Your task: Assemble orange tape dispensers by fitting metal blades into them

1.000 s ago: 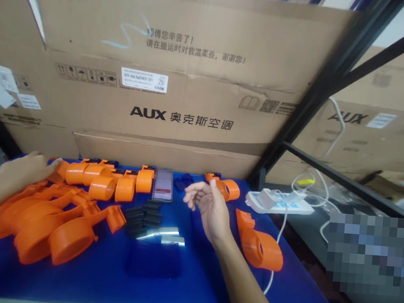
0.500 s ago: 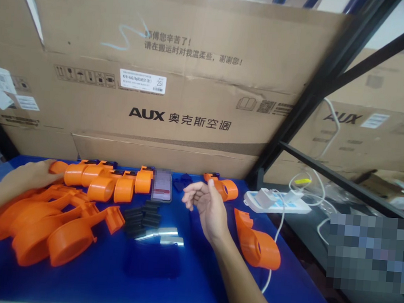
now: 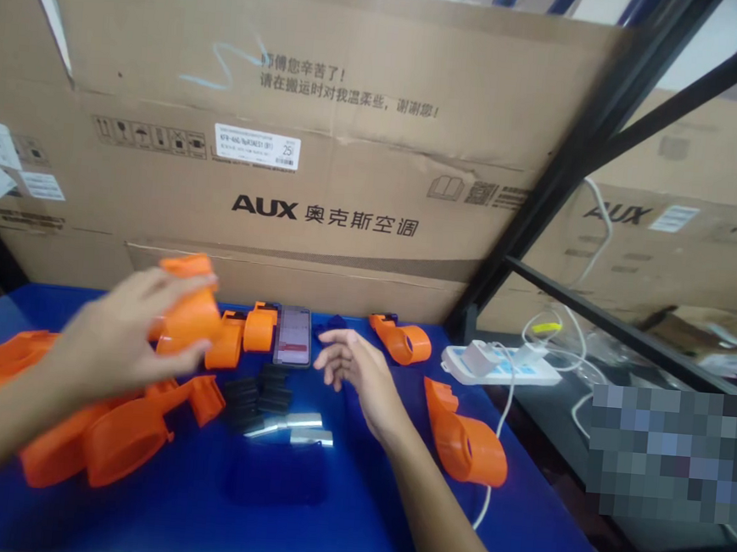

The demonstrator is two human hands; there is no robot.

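My left hand (image 3: 128, 329) grips an orange plastic part with a round cup (image 3: 190, 317), raised over the left of the blue table (image 3: 362, 514). Below that arm lies a pile of similar orange parts (image 3: 129, 444), partly hidden by it. Behind the held part, more orange cup parts (image 3: 260, 329) stand in a row, some covered by my hand. My right hand (image 3: 361, 373) hovers above the table, holding nothing, its fingers loosely curled and apart. Black clip-like pieces (image 3: 260, 395) and shiny metal pieces (image 3: 293, 425) lie between the hands.
A phone (image 3: 293, 336) lies at the back of the table. Two orange parts (image 3: 473, 450) sit at the right. Beyond them are a white power strip (image 3: 495, 364) with cables and a black rack post (image 3: 541, 187). Large cardboard boxes (image 3: 330, 281) stand behind.
My left hand has moved right from the back left and now holds an orange part up. My right hand has shifted slightly left, its fingers pointing more downward.
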